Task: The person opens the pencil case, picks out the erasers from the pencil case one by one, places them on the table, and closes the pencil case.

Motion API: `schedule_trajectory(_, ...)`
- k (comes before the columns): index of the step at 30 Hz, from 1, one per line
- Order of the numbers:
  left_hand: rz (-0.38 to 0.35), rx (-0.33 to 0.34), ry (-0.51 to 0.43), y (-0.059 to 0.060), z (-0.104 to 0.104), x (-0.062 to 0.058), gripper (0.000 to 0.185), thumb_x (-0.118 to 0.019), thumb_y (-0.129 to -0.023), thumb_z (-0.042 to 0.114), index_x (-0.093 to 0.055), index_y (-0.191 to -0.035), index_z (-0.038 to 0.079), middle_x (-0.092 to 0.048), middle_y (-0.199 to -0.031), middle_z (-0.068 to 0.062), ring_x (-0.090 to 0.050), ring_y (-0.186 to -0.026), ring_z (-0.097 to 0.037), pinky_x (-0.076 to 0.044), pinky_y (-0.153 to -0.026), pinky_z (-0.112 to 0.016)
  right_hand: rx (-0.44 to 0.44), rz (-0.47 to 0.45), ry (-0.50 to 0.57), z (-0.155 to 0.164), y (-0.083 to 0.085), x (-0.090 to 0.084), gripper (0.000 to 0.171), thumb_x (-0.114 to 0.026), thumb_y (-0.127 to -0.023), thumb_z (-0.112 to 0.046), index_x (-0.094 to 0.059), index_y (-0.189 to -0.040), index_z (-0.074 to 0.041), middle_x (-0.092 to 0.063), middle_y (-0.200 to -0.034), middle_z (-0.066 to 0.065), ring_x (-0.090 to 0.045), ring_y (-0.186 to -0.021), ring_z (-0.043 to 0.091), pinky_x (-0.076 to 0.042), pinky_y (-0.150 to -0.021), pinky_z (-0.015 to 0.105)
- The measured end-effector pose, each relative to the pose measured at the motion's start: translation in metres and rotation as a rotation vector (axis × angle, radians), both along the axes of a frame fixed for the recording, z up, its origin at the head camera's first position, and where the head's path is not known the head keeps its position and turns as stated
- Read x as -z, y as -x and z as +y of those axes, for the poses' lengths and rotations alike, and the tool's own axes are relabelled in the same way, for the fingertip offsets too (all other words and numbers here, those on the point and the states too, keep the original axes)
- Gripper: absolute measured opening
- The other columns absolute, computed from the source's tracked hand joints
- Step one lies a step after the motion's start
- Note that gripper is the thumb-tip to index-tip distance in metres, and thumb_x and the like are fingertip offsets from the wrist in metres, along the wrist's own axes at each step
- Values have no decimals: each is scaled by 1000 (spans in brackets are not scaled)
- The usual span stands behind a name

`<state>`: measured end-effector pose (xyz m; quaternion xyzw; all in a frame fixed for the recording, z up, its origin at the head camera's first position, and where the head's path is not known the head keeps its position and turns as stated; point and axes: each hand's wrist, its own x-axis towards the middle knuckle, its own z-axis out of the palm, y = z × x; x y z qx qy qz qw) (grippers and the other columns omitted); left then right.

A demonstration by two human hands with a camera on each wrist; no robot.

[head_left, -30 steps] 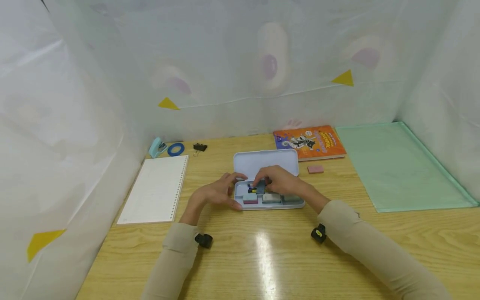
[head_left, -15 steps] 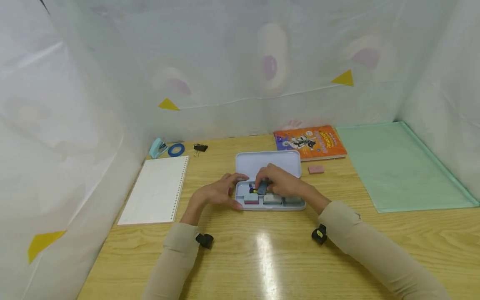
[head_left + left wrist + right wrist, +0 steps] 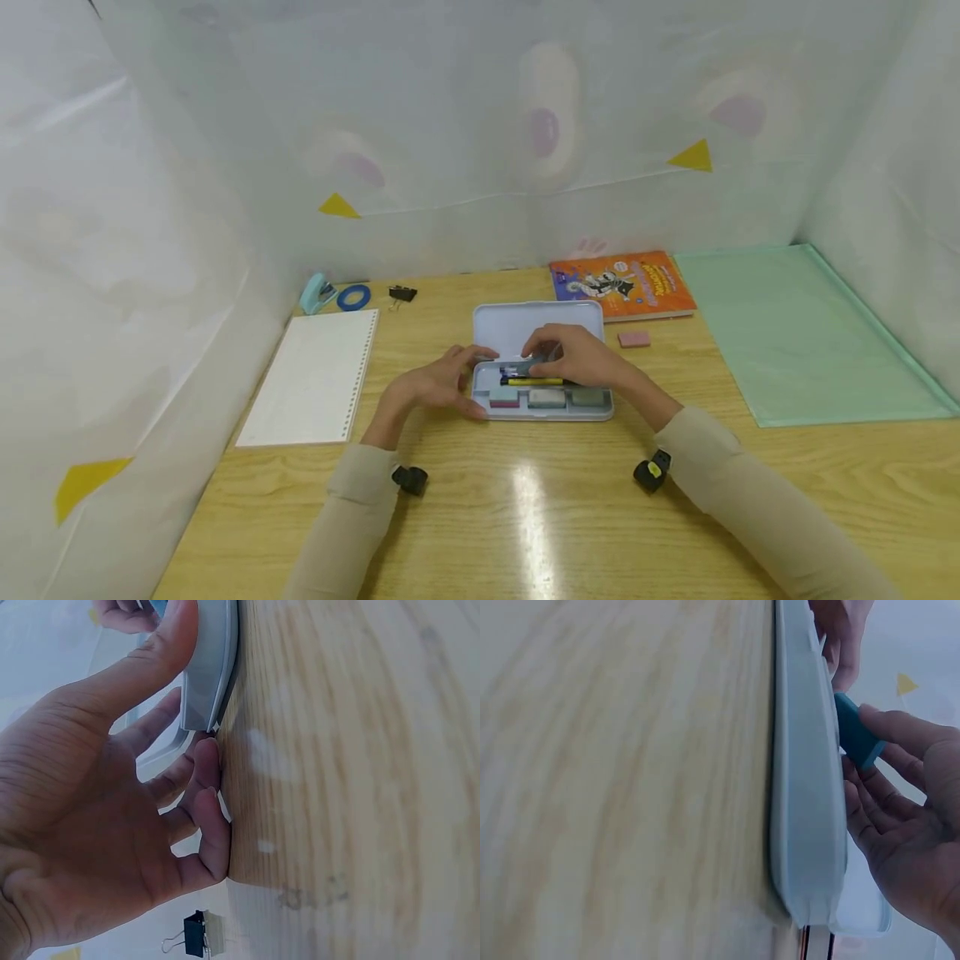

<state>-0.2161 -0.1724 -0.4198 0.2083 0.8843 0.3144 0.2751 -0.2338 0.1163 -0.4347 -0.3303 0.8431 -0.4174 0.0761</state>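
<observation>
Pale sheeting (image 3: 450, 100) with yellow triangles (image 3: 691, 157) is hung behind and beside a wooden table (image 3: 465, 517). At the middle of the table a light blue case (image 3: 487, 377) is laid open, its lid (image 3: 507, 327) folded back. Its left end is gripped by the left hand (image 3: 435, 385), thumb at the near corner and the other fingers round the end and far side. A teal block (image 3: 859, 731) is held over the case by the right hand (image 3: 581, 354), pinched between thumb and fingers. Below it, a yellow pen (image 3: 534, 382) is seen lying in the long rear compartment. Along the front, three blocks are set in a row: a blue and pink block (image 3: 504, 397) on the left, a white block (image 3: 547, 398) in the middle and a grey-green block (image 3: 587, 397) on the right. Behind the case, to the right, an orange book (image 3: 660, 287) is placed, with a pink eraser (image 3: 633, 339) in front of it and a green mat (image 3: 817, 333) beyond. On the left, paper (image 3: 307, 375) is laid; at its far end a stapler (image 3: 315, 294), blue tape (image 3: 353, 297) and a black clip (image 3: 402, 293) are lined up. Both arms are covered by beige sleeves (image 3: 352, 492).
</observation>
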Motion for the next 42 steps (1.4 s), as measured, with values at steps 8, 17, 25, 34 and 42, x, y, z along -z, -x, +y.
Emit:
schedule_trajectory(8, 3, -4, 6, 0, 1, 2, 90, -91, -81, 35, -39, -155, 29, -39, -143, -10, -45, -117, -28, -40, -102, -45, 80, -87, 97, 20, 0, 5, 22, -81, -92, -14, -75, -113, -10, -72, -110, 3, -67, -99, 18, -54, -88, 31)
schedule_trajectory(17, 24, -1, -14, -1, 0, 6, 89, -91, -81, 36, -40, -153, 26, -40, -142, -10, -44, -118, -27, -41, -101, -42, 272, -171, 108, 56, -7, -1, 17, -72, -100, -24, -77, -115, -17, -69, -127, 4, -66, -115, 22, -52, -96, 32)
schedule_trajectory(25, 25, -5, -23, -3, 0, 6, 90, -92, -81, 35, -40, -153, 26, -40, -141, -9, -45, -118, -25, -41, -100, -41, 352, -158, 189, 102, -17, -12, 29, -73, -100, -24, -74, -125, -9, -70, -129, 13, -69, -108, 14, -51, -90, 19)
schedule_trajectory(34, 34, -11, -24, -4, 0, 6, 90, -92, -80, 35, -40, -153, 26, -42, -138, -8, -45, -119, -24, -42, -101, -40, 531, -107, 60, 163, -19, -6, 34, -67, -103, -23, -69, -131, -3, -67, -129, 22, -60, -102, -2, -49, -81, 17)
schedule_trajectory(42, 31, -15, -19, -4, 0, 6, 91, -92, -80, 35, -40, -154, 26, -41, -139, -8, -45, -118, -25, -42, -102, -40, 556, -184, -17, 188, -14, 4, 38, -62, -106, -23, -64, -137, -1, -59, -139, 28, -50, -128, 40, -45, -78, 22)
